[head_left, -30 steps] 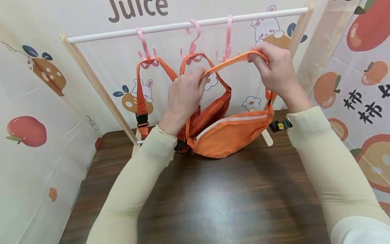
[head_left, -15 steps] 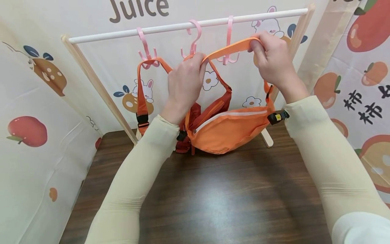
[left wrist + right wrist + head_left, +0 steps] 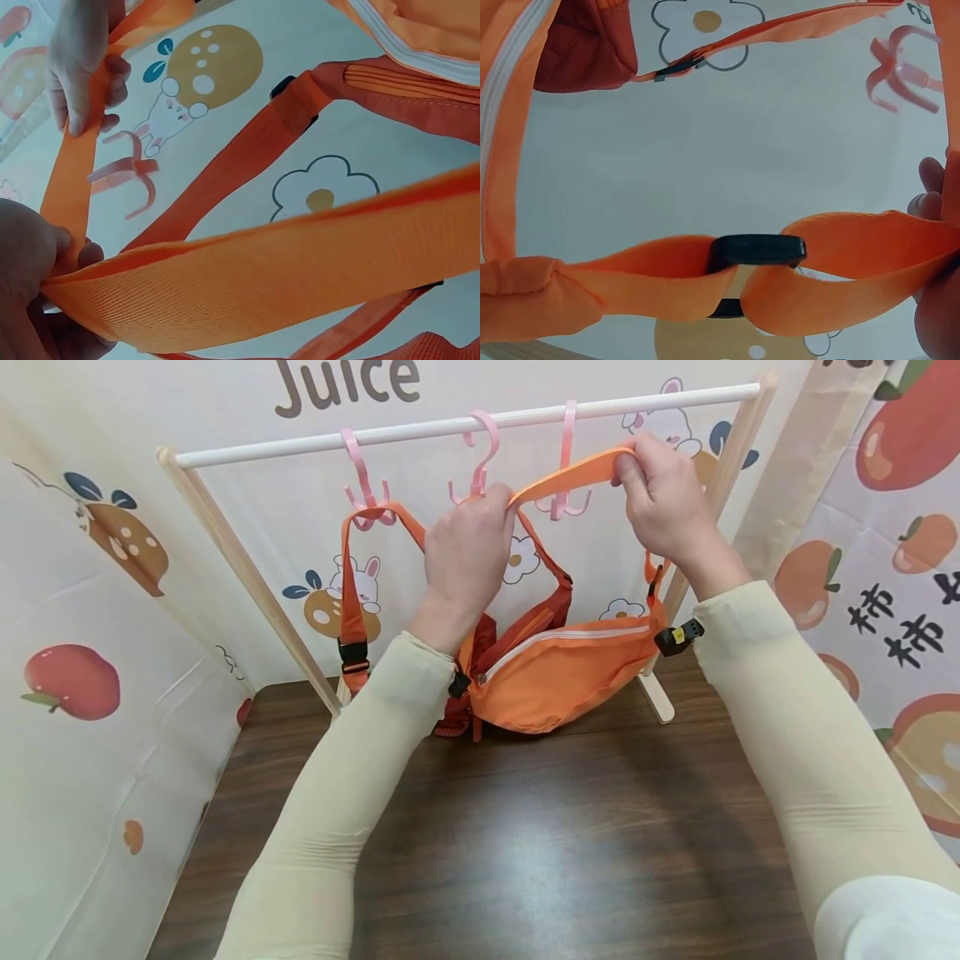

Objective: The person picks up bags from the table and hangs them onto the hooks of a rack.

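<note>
Both hands hold the strap (image 3: 573, 475) of a bright orange waist pack (image 3: 570, 681), which hangs below with its pale zipper closed. My left hand (image 3: 468, 547) pinches the strap in front of the middle pink hanger (image 3: 480, 477). Farther right, my right hand (image 3: 663, 497) pinches it between thumb and fingers. The stretch between them slopes up to the right and crosses the right pink hanger (image 3: 561, 508). Several upturned prongs of that hanger (image 3: 131, 172) show beside the strap in the left wrist view. A black slider buckle (image 3: 757, 250) sits on the strap near my right hand.
A white rail (image 3: 420, 433) on a wooden stand carries the hangers. A darker red-orange bag (image 3: 525, 631) hangs from the middle one, behind the orange pack. Another orange strap (image 3: 351, 585) with a black buckle hangs from the left hanger (image 3: 363, 485). Below lies a dark wooden table (image 3: 540, 843).
Both hands have risen with the strap, and the right has drifted slightly left. The orange pack has lifted a little. The strap now overlaps the right hanger above its prongs.
</note>
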A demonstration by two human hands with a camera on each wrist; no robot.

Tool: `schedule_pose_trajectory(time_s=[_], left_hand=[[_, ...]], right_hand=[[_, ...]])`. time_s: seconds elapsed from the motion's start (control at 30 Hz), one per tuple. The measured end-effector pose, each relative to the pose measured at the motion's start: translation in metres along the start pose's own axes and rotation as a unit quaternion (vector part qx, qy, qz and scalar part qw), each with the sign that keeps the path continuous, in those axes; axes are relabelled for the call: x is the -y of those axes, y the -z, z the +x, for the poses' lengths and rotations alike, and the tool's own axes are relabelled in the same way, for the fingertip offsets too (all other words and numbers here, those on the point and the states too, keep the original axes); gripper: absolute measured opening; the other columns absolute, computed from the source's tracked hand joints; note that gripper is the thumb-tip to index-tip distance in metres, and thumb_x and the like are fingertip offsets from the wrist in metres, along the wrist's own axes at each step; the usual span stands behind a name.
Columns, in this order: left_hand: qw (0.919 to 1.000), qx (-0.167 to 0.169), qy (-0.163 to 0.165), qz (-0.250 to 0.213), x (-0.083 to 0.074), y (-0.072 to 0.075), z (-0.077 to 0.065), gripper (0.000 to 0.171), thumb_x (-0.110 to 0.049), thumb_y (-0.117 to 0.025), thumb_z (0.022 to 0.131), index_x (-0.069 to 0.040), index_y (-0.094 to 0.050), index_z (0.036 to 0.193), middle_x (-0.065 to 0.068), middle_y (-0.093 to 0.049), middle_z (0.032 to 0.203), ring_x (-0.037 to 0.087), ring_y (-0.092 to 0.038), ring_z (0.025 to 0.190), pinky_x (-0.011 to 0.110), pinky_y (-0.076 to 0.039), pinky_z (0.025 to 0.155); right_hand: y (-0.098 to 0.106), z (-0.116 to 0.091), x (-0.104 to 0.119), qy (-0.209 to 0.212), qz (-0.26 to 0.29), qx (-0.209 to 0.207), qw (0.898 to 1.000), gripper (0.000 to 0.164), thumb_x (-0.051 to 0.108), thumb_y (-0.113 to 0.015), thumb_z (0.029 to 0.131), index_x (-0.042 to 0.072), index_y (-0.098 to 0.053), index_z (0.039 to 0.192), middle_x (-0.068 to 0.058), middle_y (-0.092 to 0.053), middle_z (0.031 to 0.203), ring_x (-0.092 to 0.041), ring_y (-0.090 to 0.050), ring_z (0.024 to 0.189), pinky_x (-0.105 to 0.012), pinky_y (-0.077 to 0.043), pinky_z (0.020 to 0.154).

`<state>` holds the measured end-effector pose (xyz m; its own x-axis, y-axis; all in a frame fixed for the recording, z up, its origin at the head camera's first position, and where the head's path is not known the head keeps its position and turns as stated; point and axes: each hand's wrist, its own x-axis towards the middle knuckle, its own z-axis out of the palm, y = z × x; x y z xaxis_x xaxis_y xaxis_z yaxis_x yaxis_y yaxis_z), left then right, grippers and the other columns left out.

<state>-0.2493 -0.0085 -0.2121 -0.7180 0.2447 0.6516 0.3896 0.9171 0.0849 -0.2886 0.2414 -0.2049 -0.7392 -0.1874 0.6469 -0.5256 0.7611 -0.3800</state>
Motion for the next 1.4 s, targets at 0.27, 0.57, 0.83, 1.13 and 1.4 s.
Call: schedule_pose_trajectory(time_s=[0.27,0.57,0.83,1.13,1.4], left_hand=[[0.9997,0.02,0.01,0.008,-0.003,-0.008,0.001,0.034,-0.034,-0.049,0.114,-0.01,-0.069,0.128,0.007,-0.072,0.085,0.025,-0.062,0.064,0.034,-0.058,0.062],[0.9985,0.052,0.016,0.0,-0.008,-0.019,-0.002,0.035,-0.032,-0.052,0.114,-0.008,-0.065,0.135,0.007,-0.069,0.083,0.022,-0.06,0.06,0.032,-0.059,0.063],[0.9983,0.044,0.026,-0.026,-0.008,-0.027,-0.006,0.033,-0.033,-0.052,0.114,-0.008,-0.066,0.131,0.006,-0.065,0.079,0.022,-0.057,0.058,0.033,-0.056,0.057],[0.9968,0.06,0.017,-0.05,-0.007,-0.038,-0.016,0.029,-0.03,-0.05,0.114,-0.006,-0.065,0.119,0.004,-0.055,0.072,0.02,-0.055,0.056,0.03,-0.048,0.051],[0.9946,0.056,0.032,-0.081,-0.005,-0.049,-0.028,0.027,-0.025,-0.052,0.114,-0.004,-0.066,0.127,0.008,-0.067,0.083,0.023,-0.064,0.063,0.036,-0.053,0.054]], right_hand=[[-0.008,0.003,-0.011,-0.031,0.018,0.02,0.999,0.042,0.033,-0.036,0.117,0.002,-0.062,0.128,-0.008,-0.059,0.111,-0.018,-0.044,0.096,-0.027,-0.034,0.086],[-0.014,-0.004,-0.017,-0.062,0.04,0.043,0.996,0.042,0.038,-0.037,0.116,0.006,-0.061,0.13,-0.007,-0.059,0.113,-0.021,-0.047,0.099,-0.031,-0.038,0.086],[-0.019,-0.007,-0.022,-0.045,0.049,0.041,0.997,0.04,0.033,-0.039,0.116,0.001,-0.061,0.127,-0.013,-0.059,0.11,-0.02,-0.045,0.091,-0.03,-0.035,0.081],[-0.025,-0.012,-0.024,-0.076,0.055,0.053,0.994,0.041,0.037,-0.036,0.116,0.005,-0.058,0.128,-0.013,-0.058,0.106,-0.023,-0.052,0.087,-0.031,-0.042,0.076],[-0.029,-0.018,-0.029,-0.092,0.06,0.061,0.992,0.045,0.039,-0.036,0.116,0.007,-0.059,0.137,-0.015,-0.065,0.119,-0.024,-0.062,0.103,-0.03,-0.047,0.083]])
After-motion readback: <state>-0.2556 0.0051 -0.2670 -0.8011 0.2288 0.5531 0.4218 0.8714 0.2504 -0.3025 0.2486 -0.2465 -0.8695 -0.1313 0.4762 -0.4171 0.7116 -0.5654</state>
